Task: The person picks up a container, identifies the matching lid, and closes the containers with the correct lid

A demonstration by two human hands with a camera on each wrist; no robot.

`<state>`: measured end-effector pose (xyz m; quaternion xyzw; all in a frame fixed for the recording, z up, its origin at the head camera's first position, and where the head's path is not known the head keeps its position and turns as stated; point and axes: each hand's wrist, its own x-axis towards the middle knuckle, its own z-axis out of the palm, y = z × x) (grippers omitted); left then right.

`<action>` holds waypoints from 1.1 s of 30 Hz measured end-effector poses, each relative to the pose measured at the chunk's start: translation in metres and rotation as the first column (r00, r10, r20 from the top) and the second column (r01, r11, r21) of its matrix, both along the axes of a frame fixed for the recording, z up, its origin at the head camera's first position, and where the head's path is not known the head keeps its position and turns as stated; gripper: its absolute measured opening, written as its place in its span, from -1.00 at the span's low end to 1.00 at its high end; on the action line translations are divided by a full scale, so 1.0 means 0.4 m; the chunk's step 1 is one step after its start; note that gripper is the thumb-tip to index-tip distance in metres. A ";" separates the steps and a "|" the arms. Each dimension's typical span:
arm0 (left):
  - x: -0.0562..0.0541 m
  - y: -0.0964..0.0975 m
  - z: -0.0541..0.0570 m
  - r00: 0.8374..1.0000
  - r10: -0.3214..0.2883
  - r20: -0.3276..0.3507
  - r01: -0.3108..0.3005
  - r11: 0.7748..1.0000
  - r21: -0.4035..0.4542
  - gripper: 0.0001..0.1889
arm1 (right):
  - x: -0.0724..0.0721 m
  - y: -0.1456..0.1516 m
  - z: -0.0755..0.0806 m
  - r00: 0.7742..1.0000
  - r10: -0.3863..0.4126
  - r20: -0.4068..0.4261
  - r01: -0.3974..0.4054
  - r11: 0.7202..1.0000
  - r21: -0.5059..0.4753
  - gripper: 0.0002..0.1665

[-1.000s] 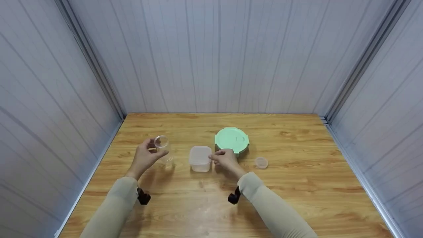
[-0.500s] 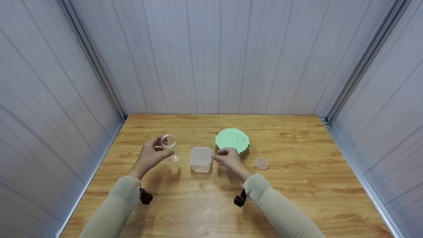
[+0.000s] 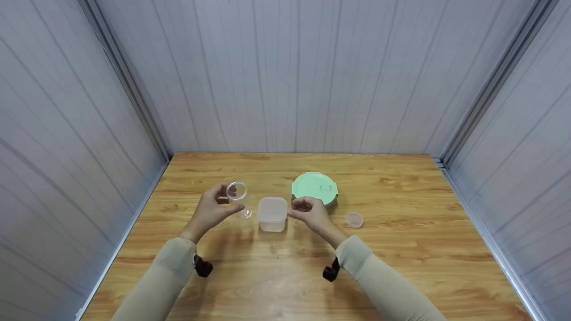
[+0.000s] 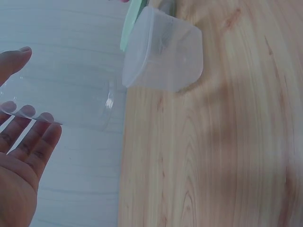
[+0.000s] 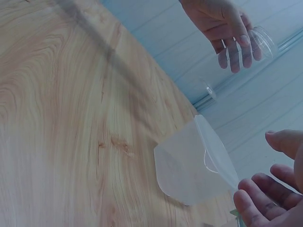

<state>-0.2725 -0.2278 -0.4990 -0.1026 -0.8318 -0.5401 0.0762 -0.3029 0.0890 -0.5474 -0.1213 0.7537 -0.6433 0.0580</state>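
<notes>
My left hand holds a clear cylindrical jar between thumb and fingers, above the table. Its round rim faces up, and its bottom end shows in the left wrist view. Just right of the jar stands a translucent square food container with a lid on, also in the left wrist view. At that container's right side is my right hand. In the right wrist view its fingers are loosely bent by the lid's corner, thumb apart, nothing gripped. Whether they touch the lid I cannot tell.
Behind my right hand stands a round container with a mint-green lid. A small round translucent cup sits to its right. Pale panel walls enclose the wooden table at the back and sides.
My left hand has carried the jar rightward, closer to the square container. My right hand has shifted slightly right beside the container, its fingers parting from the lid's edge. The containers stay put.
</notes>
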 end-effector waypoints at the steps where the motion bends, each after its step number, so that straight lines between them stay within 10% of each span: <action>1: 0.001 0.003 -0.001 1.000 -0.004 -0.001 0.004 1.000 0.001 -0.44 | 0.002 0.003 -0.001 1.000 0.012 -0.015 -0.012 1.000 0.007 -0.62; 33: 0.007 0.162 -0.002 0.979 -0.194 -0.055 0.196 0.980 0.025 -0.41 | 0.056 0.062 0.037 0.980 0.147 -0.133 -0.132 0.984 0.116 -0.45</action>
